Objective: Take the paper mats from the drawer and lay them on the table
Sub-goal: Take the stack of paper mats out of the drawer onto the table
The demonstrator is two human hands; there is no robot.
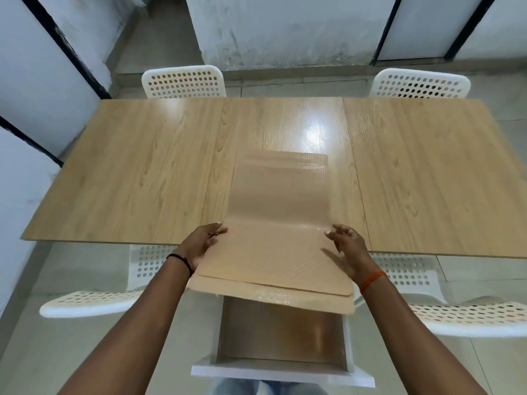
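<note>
In a pale-walled room with black-framed panels, a glossy light-oak table (137, 172) ringed by white perforated plastic chairs (184, 81) carries the far part of the beige textured paper mats (273, 252), which overhang the open white drawer (282, 374), the left hand (199, 243) gripping their left edge, the right hand (349, 246) spread loosely at their right edge.
</note>
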